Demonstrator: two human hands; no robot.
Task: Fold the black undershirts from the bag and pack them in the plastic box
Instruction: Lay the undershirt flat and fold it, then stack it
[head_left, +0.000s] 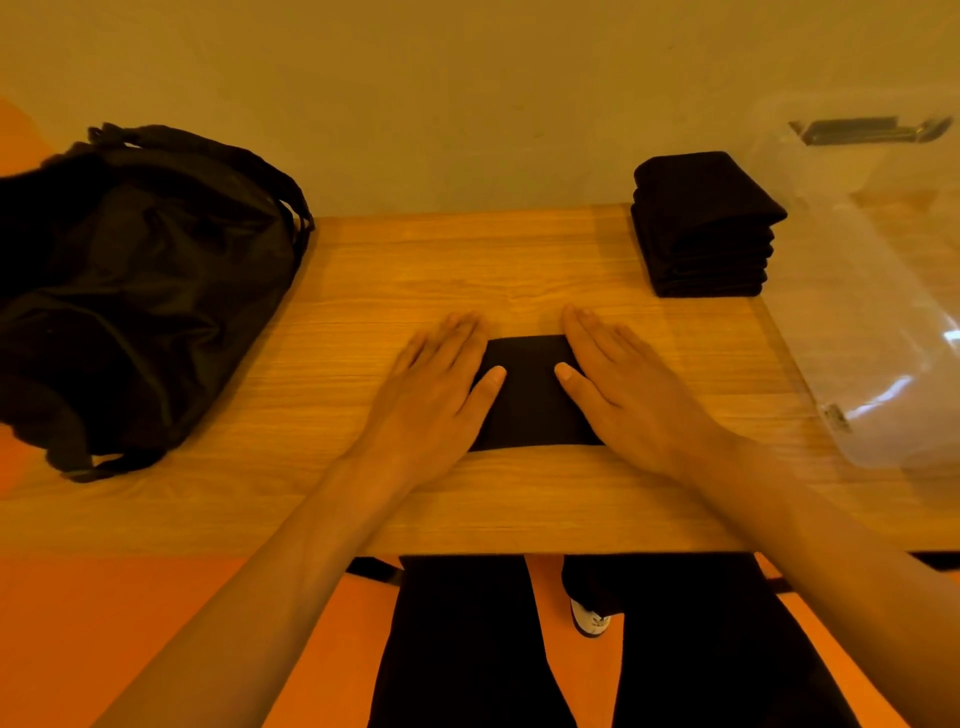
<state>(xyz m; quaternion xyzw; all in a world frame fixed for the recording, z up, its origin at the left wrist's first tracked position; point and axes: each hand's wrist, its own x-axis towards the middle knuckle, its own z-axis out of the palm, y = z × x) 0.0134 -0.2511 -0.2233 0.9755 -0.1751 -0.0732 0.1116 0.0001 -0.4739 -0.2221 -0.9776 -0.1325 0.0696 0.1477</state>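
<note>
A person's left hand (431, 384) and right hand (628, 384) press flat on a folded black undershirt (530, 400) on the tabletop (415, 260), with the fingers (457, 332) straight and close together. The palms hide the undershirt's side edges, so its long axis is unclear. The folded stack (701, 223) and the plastic box (883, 312) lie to the undershirt's right, likely the right hand's reach. The bag (140, 280) lies to its left.

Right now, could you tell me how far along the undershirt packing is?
Done: a stack of folded undershirts sits beside the plastic box. In hand: the left hand and right hand press another folded undershirt flat. Left: packing them; the bag hides any others.
</note>
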